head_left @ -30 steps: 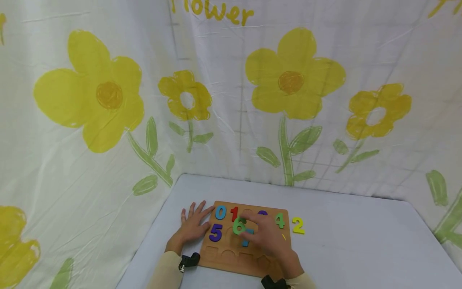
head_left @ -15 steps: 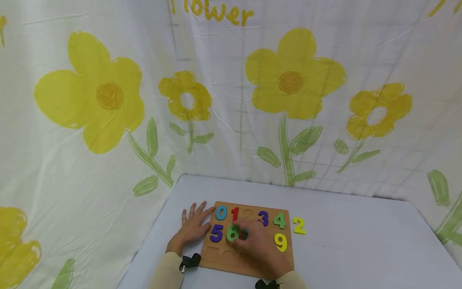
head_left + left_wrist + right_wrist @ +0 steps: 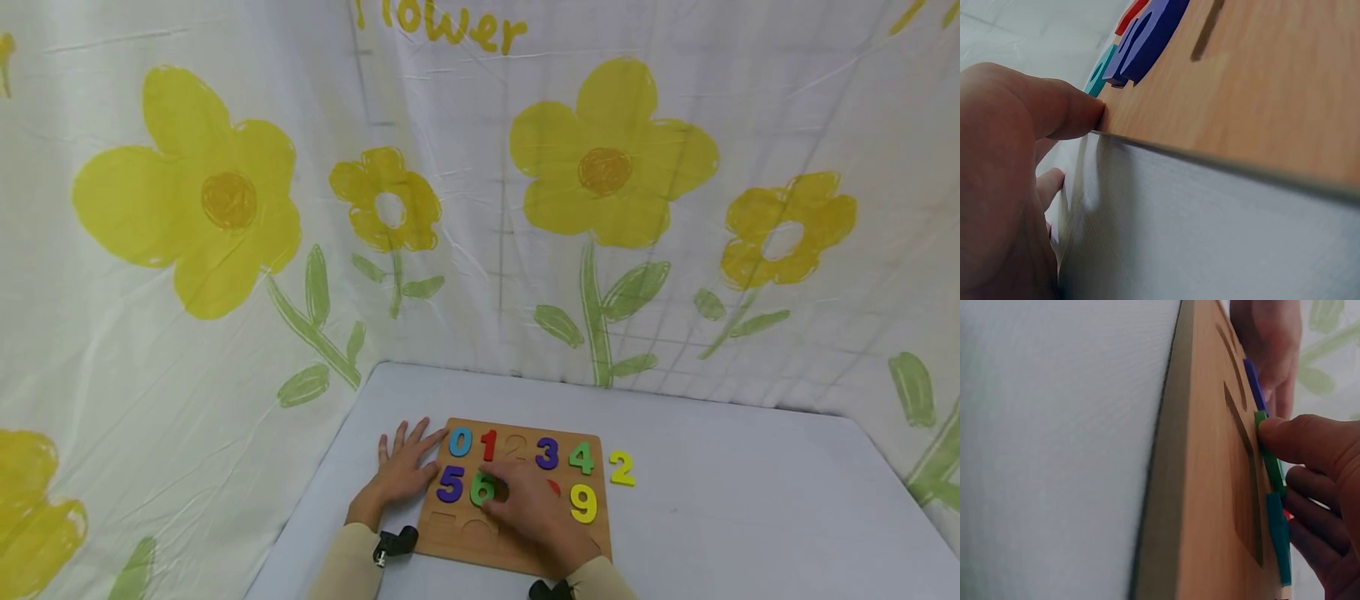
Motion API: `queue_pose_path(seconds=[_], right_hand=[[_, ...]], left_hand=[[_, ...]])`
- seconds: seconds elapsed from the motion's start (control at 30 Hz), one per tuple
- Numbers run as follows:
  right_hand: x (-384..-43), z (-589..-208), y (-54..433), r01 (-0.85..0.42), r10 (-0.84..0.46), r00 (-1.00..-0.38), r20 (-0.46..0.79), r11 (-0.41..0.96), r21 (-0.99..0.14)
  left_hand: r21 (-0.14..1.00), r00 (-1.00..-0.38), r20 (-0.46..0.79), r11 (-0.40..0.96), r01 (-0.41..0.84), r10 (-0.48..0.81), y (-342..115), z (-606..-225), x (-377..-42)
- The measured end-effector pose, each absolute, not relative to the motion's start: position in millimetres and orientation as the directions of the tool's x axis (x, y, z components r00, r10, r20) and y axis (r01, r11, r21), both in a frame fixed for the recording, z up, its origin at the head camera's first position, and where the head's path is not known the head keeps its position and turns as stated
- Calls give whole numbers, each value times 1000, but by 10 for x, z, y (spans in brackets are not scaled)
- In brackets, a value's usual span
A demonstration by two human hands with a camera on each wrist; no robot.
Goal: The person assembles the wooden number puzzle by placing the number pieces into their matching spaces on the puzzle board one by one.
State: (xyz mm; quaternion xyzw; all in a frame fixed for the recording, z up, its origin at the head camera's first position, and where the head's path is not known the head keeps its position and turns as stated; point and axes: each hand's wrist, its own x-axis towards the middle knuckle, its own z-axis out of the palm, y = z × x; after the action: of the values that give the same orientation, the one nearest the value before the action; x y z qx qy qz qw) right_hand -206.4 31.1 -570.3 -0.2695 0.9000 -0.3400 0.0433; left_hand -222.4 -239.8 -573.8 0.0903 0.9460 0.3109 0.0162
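My right hand (image 3: 532, 504) pinches the green number 6 (image 3: 478, 492) between thumb and fingers, in the middle row of the wooden number board (image 3: 442, 527). The right wrist view shows the thumb against one edge of the green piece and the fingers past its far side. Beside it sits the blue number 7 (image 3: 1279, 540), hidden by the hand in the head view. My left hand (image 3: 405, 471) rests with spread fingers at the board's left edge, thumb and index finger touching it. The purple number 5 (image 3: 450, 484) lies close to that thumb.
Along the top row lie a blue 0 (image 3: 460, 442), a red 1 (image 3: 488, 445), a purple 3 (image 3: 547, 453) and a green 4 (image 3: 581, 458). A yellow 9 (image 3: 582, 503) sits below the 4. On the white table, right of the board, is a yellow 2 (image 3: 621, 468).
My right hand has moved left and down with the green 6, from over the board's middle to the place beside the 5. It has uncovered the 3 and 9. The left hand stays put.
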Motion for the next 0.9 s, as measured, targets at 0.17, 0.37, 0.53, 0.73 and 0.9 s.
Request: queue_pose_path(seconds=[0.17, 0.37, 0.53, 0.73, 0.9], right_hand=[[-2066, -5699, 311, -486, -529, -839, 126, 627, -609], [-2070, -5672, 354, -468, -520, -846, 115, 621, -629], [-2089, -5624, 444, -453, -498, -857, 132, 607, -653], [-2101, -5522, 636, -444, -494, -858, 142, 575, -687], [-2125, -5467, 863, -376, -482, -869, 116, 489, -787]], left_hand=[[594, -982, 48, 785, 175, 183, -2399, -5761, -2227], [576, -983, 5, 804, 152, 182, -2395, -5726, -2232], [587, -983, 29, 792, 166, 184, -2402, -5725, -2228], [615, -978, 79, 763, 200, 193, -2417, -5797, -2218], [613, -978, 88, 764, 203, 190, -2428, -5880, -2251]])
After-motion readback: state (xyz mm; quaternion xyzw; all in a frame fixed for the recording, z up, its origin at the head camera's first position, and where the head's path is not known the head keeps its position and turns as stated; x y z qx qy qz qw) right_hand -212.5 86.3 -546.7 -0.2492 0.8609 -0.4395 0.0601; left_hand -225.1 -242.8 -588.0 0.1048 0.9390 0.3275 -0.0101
